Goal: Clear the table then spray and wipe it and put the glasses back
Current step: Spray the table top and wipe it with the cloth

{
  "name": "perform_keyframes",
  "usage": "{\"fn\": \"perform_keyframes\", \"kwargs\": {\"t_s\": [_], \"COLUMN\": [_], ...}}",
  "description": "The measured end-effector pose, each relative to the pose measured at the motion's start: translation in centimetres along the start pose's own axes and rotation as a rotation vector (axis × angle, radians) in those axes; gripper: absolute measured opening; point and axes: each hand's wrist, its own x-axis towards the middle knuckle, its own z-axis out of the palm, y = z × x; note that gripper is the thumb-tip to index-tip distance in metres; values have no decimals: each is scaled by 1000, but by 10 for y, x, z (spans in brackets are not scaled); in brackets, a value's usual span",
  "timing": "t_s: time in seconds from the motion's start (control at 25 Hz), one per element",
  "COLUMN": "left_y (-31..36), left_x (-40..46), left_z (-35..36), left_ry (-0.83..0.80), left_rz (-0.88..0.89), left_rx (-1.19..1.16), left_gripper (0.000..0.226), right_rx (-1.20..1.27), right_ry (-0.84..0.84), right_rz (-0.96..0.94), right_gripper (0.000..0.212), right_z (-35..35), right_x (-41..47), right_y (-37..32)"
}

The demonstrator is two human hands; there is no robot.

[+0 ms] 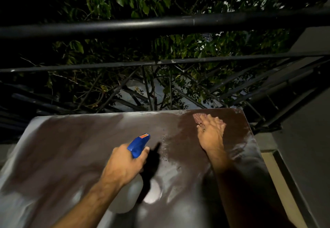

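Observation:
A glossy dark brown table point(71, 147) fills the lower half of the view, with wet droplets near its middle. My left hand point(125, 163) grips a spray bottle point(138, 144) with a blue trigger head and a white body, held above the table's centre with the nozzle pointing away from me. My right hand point(211, 134) lies flat, fingers spread, pressing a reddish checked cloth point(198, 118) onto the far right corner of the table. Most of the cloth is hidden under the hand. No glasses are in view.
A black metal railing point(160, 23) with a lower bar point(178, 61) runs just beyond the table's far edge; dark foliage lies behind it. A grey wall and floor ledge point(303, 138) stand close along the table's right side.

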Motion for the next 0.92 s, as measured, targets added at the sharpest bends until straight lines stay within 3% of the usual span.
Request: {"fn": "perform_keyframes", "kwargs": {"t_s": [0.12,0.28,0.36,0.4,0.48,0.56,0.64,0.76,0.92], "left_y": [-11,-31,-41,-48,-61,-73,-84,-93,-99], "left_x": [7,17,18,18,16,15,17,26,34], "left_z": [-17,-37,-48,-55,-66,-77,-84,-93,-106], "left_ry": [17,6,1,5,0,-26,-30,-18,15], "left_rz": [-9,-19,-20,-20,-11,2,14,26,49], "left_rx": [-1,-54,-69,-90,-105,-64,-29,-36,-47], "left_gripper": [37,31,30,28,26,29,37,40,38], "right_rx": [66,38,-15,-68,-160,-79,-46,-165,-40], "right_ry": [-44,-224,-220,-130,67,85,45,31,-226], "right_rz": [-115,-587,-709,-652,-296,88,259,-43,-494], "right_gripper": [52,53,54,56,53,51,54,54,57], "right_z": [16,50,57,60,55,41,37,57,90], "right_x": [-31,-92,-84,-68,-35,-10,-1,-21,-72], "right_y": [-51,-127,-129,-123,-103,-86,-93,-147,-212]}}
